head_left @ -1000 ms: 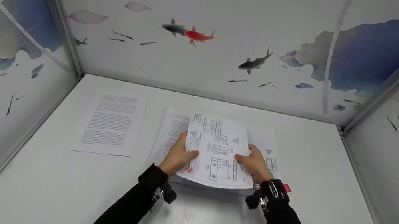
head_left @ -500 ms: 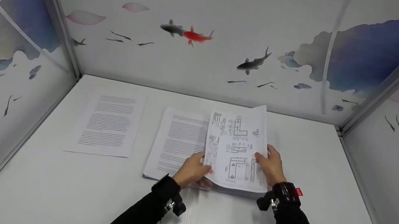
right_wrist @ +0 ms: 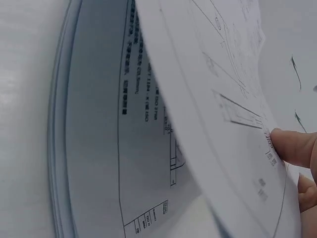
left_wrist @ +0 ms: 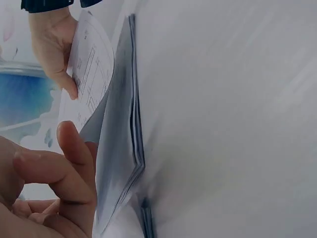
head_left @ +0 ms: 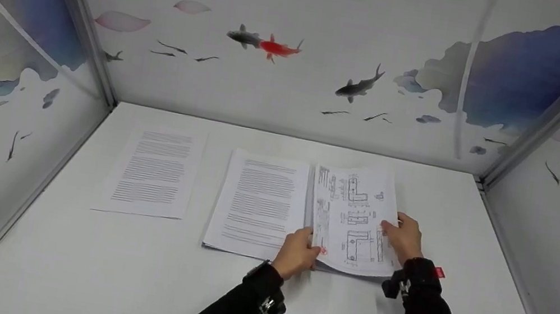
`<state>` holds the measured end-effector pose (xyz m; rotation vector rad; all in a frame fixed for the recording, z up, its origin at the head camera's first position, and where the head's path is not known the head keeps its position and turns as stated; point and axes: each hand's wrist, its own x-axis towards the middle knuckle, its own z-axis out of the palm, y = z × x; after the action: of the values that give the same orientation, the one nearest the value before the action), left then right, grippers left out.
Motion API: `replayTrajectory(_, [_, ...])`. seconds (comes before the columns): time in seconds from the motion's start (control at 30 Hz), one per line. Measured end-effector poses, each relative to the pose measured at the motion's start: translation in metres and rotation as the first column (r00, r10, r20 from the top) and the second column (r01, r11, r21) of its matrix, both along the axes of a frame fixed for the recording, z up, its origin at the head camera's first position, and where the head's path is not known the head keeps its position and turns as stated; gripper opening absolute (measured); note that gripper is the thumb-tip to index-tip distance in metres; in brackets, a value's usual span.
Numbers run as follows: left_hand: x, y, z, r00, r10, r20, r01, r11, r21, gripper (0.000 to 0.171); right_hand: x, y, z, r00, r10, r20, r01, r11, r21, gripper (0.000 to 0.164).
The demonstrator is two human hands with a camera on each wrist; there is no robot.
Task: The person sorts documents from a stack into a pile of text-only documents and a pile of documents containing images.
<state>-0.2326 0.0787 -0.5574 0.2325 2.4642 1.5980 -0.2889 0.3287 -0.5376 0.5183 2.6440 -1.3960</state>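
Observation:
In the head view, a sheet with technical drawings lies bowed over a stack of paper at the right. My right hand pinches its right edge, thumb on top. At the lower left corner, my left hand holds the sheet with the thumb over its edge. The right wrist view shows the sheet lifted along its near side above the drawing stack, whose top page also bears lines and print. In the left wrist view, the left hand's bent fingers are right at the stack's edge.
A stack of printed text pages lies just left of the drawings. Farther left is another text page. White panels with painted fish enclose the white table at the back and sides.
Both hands have carried the drawing sheet rightward, from overlapping the text stack to over the drawing stack. The text stack is now uncovered, and the sheet's raised far edge has come down.

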Motion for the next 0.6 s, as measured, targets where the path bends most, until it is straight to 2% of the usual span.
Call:
replayTrajectory(0.07, [0.001, 0.002, -0.002, 0.999, 0.002, -0.055, -0.007, 0.995, -0.095, 0.024, 0.001, 0.001, -0.002, 1.000, 0.007, -0.008, -0.007, 0.999, 0.031, 0.051])
replayTrajectory(0.13, [0.003, 0.002, -0.003, 0.993, 0.003, -0.120, -0.027, 0.980, -0.197, 0.022, 0.002, 0.002, -0.005, 1.000, 0.019, -0.018, -0.018, 0.999, 0.051, 0.049])
replayTrajectory(0.2, [0.006, 0.002, -0.004, 0.989, 0.000, -0.149, -0.040, 0.963, -0.266, 0.022, 0.002, 0.002, -0.007, 0.999, 0.028, -0.032, -0.026, 0.997, 0.069, 0.048])
replayTrajectory(0.4, [0.010, 0.001, -0.003, 0.990, -0.045, -0.131, -0.007, 0.927, -0.375, 0.018, 0.003, 0.003, -0.010, 0.999, 0.039, -0.025, -0.036, 0.993, 0.116, 0.048])
replayTrajectory(0.6, [0.009, 0.000, -0.004, 0.990, -0.082, -0.117, 0.021, 0.893, -0.450, 0.021, 0.005, 0.004, -0.014, 0.998, 0.063, 0.026, -0.067, 0.980, 0.188, 0.033])
